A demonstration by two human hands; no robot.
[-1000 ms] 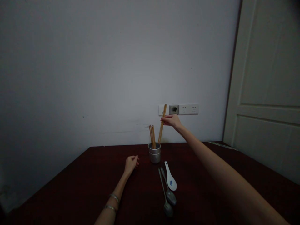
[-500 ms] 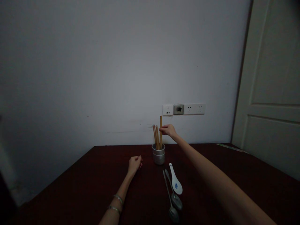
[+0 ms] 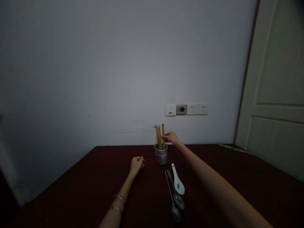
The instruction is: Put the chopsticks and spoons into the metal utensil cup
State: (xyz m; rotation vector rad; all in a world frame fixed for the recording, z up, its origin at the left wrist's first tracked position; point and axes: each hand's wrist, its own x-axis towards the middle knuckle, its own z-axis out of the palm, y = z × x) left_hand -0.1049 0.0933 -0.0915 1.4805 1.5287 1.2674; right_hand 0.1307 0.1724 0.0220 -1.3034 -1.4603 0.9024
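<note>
My right hand (image 3: 170, 137) pinches wooden chopsticks (image 3: 163, 129) near their upper part; their lower ends are inside a grey metal cup (image 3: 161, 158). Several other chopsticks (image 3: 158, 136) stand in the same cup, leaning slightly left. On the table left of the cup rests my left hand (image 3: 137, 164), its fingers curled in and closed; whether anything is inside them is hidden. Nearer to me lie a white soup spoon (image 3: 178, 185) with a blue mark and two long-handled metal spoons, one (image 3: 179, 202) beside the other (image 3: 175, 214).
The dark red table (image 3: 102, 183) reaches back to a pale wall (image 3: 118, 79). Wall sockets (image 3: 197, 109) sit above its back edge. A thin flat strip (image 3: 235, 148) lies at the back right, close to a white door (image 3: 277, 95).
My right hand has brought the chopsticks left and lowered them into the cup. My left hand has stayed on the table, and the view has turned slightly left.
</note>
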